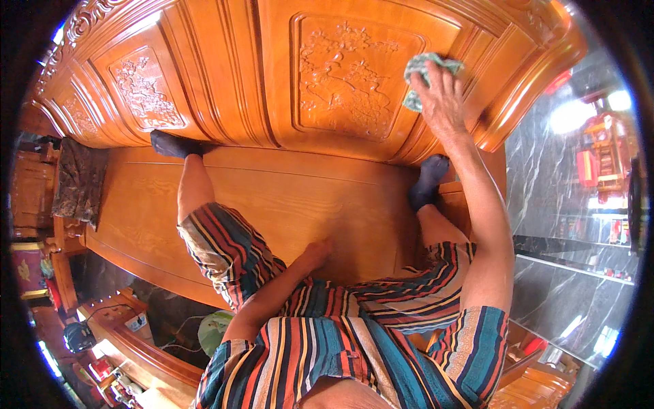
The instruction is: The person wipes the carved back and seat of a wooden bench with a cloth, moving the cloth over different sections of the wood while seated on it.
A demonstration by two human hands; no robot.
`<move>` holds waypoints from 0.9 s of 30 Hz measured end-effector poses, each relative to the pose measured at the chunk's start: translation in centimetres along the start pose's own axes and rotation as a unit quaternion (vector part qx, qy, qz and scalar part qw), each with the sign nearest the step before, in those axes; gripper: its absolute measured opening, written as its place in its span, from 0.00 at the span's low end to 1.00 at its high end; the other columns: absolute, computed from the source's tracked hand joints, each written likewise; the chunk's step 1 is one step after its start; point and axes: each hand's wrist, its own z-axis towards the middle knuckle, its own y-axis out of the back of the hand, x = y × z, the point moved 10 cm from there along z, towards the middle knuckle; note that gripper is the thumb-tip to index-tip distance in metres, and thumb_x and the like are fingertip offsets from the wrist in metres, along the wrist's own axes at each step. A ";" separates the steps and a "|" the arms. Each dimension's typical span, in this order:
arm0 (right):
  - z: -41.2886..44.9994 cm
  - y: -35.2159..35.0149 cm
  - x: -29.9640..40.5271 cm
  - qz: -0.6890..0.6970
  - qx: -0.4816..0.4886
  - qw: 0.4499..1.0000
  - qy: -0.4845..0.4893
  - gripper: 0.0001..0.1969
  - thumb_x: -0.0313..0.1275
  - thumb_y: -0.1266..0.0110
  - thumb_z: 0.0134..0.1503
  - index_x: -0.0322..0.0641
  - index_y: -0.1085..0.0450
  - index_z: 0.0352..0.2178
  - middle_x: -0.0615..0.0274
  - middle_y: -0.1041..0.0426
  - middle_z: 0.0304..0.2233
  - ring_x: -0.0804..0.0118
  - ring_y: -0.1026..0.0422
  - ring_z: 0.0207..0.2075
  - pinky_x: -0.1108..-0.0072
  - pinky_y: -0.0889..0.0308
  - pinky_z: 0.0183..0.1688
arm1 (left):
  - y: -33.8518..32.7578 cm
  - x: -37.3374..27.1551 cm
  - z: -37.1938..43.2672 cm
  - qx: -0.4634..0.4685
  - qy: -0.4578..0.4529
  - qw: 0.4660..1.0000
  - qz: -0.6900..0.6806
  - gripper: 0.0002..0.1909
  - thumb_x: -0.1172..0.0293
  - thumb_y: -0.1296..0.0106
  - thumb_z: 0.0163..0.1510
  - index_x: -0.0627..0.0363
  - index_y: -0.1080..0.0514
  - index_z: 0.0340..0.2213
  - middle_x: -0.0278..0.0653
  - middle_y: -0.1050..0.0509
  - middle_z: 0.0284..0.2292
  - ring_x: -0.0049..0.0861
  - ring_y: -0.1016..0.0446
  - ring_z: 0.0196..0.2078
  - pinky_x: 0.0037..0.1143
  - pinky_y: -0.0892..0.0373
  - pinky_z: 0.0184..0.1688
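Observation:
My right hand (pixel 442 97) presses a crumpled green and white cloth (pixel 420 64) against the glossy wooden backrest of a carved bench. The cloth lies just right of a carved panel (pixel 347 76) with blossom branches in relief. Over the wooden seat (pixel 265 204), between my legs, is my left hand (pixel 319 253). It is blurred and in shadow, and its fingers cannot be made out; no object shows in it. My feet in dark socks, the left (pixel 173 144) and the right (pixel 430 176), are on the bench, close to the foot of the backrest.
A second carved panel (pixel 145 92) is farther left on the backrest. A dark patterned cloth (pixel 79 179) drapes over the seat's left end. At lower left stands a wooden table (pixel 153 368) with small items and a dark round object (pixel 79 336). Dark veined marble floor (pixel 567 301) extends at right.

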 end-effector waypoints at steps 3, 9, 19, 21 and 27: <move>-4.5 -1.8 0.3 0.008 0.002 0.999 0.049 0.20 0.22 0.50 0.48 0.47 0.35 0.45 0.53 0.41 0.52 0.53 0.40 0.51 0.63 0.41 0.48 | 6.4 -4.3 -0.5 -0.039 -0.059 0.996 -0.058 0.14 0.70 0.53 0.48 0.62 0.34 0.37 0.52 0.27 0.32 0.49 0.26 0.36 0.41 0.29 0.32; -8.3 -4.4 5.2 -0.011 0.104 0.985 0.136 0.18 0.30 0.50 0.50 0.45 0.35 0.44 0.53 0.40 0.53 0.53 0.41 0.54 0.60 0.43 0.52 | 7.4 -4.3 -1.0 -0.018 -0.024 0.996 -0.084 0.16 0.68 0.50 0.47 0.58 0.35 0.38 0.52 0.30 0.39 0.47 0.27 0.38 0.41 0.29 0.35; -7.9 -5.6 5.5 0.050 0.205 0.966 0.147 0.16 0.24 0.50 0.48 0.40 0.31 0.41 0.54 0.38 0.50 0.52 0.40 0.51 0.62 0.40 0.53 | 6.3 -3.0 -1.3 0.009 0.005 0.989 -0.148 0.16 0.66 0.53 0.50 0.55 0.37 0.41 0.52 0.29 0.37 0.50 0.27 0.37 0.41 0.30 0.36; -5.2 -2.4 0.8 0.142 -0.010 0.988 0.051 0.18 0.22 0.52 0.50 0.39 0.33 0.45 0.53 0.41 0.52 0.49 0.41 0.51 0.61 0.39 0.53 | 6.8 -3.8 -1.0 0.018 -0.006 0.994 -0.112 0.15 0.65 0.54 0.51 0.55 0.37 0.41 0.53 0.28 0.36 0.50 0.27 0.36 0.41 0.29 0.35; 1.6 3.7 -7.3 0.058 -0.094 0.982 -0.152 0.26 0.22 0.48 0.51 0.41 0.39 0.53 0.52 0.48 0.57 0.48 0.42 0.52 0.64 0.39 0.54 | 6.2 -4.3 -0.3 0.062 0.027 0.997 -0.023 0.15 0.69 0.55 0.50 0.57 0.36 0.40 0.53 0.28 0.36 0.49 0.26 0.36 0.42 0.29 0.34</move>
